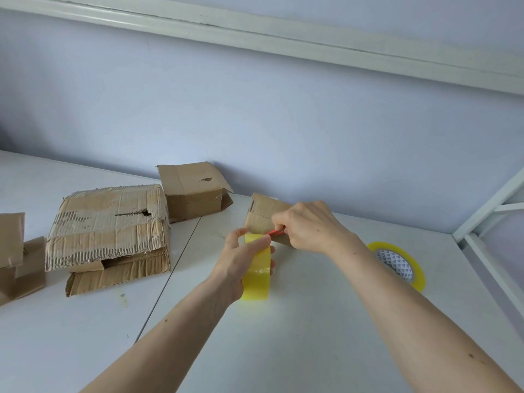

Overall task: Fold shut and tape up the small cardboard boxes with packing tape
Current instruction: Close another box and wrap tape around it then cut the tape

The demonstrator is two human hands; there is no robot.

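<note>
The desk (312,321) is white and set against a wall, which keeps the boxes from sliding off its far edge. At 9 o'clock lies the big box (109,234), torn and crushed, its flaps loose underneath, so probably still to be closed. Behind it at 11 o'clock a mid box (192,194) rests against the wall with flaps sticking out. The small box (262,214) stands at 12 o'clock, just beyond the hands, near enough to tape next. At 3 o'clock a spare roll (399,263) lies flat on the desk, out of the way.

The left hand (241,265) wraps its grip around the tape (256,268), holding the roll upright so its edge faces the other hand. The right hand (306,225) pinches a thin red tool (276,232) at the roll's top, apparently to lift or cut the tape's end.
</note>
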